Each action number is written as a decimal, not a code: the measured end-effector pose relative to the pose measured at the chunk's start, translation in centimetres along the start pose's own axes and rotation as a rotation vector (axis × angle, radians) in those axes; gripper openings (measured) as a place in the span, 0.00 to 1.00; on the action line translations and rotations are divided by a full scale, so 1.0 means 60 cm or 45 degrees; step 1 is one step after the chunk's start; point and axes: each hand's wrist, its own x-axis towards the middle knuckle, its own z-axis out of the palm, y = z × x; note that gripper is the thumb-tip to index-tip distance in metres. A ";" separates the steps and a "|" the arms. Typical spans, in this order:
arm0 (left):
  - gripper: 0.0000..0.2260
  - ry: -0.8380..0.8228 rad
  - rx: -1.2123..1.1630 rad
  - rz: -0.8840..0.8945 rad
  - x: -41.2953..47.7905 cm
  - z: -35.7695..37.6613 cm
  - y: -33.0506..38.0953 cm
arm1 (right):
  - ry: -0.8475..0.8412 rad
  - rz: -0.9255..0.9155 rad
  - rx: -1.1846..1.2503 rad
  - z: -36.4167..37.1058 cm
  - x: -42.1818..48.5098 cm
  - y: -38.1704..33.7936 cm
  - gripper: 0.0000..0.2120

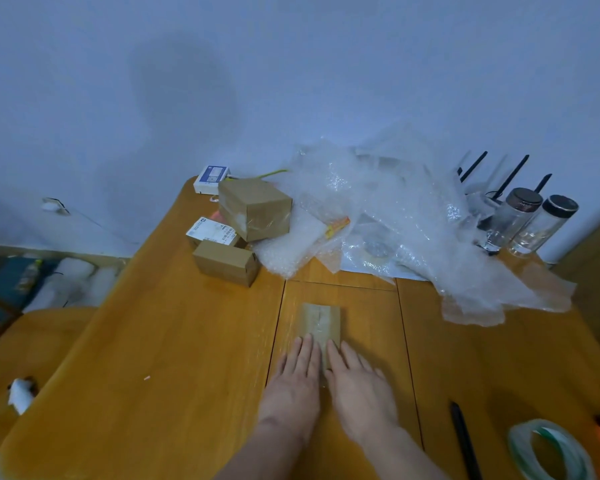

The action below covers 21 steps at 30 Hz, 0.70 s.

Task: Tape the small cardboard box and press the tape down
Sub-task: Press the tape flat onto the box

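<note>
A small flat cardboard box (321, 322) lies on the wooden table (174, 341) in front of me, with clear tape shining along its top. My left hand (297, 379) and my right hand (357, 386) lie side by side, palms down, fingers flat and stretched forward, their tips resting on the near end of the box. Neither hand holds anything. The near edge of the box is hidden under my fingers. A roll of clear tape (551, 452) lies at the near right of the table.
Three other cardboard boxes (253, 209) cluster at the back left, beside a heap of bubble wrap (395, 216). Glass jars (527, 220) stand at the far right. A black pen (465, 441) lies near the tape roll. The wall runs behind the table.
</note>
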 end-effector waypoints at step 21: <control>0.40 -0.051 -0.630 -0.109 -0.041 0.022 0.026 | -0.053 0.160 0.311 0.017 -0.058 -0.023 0.28</control>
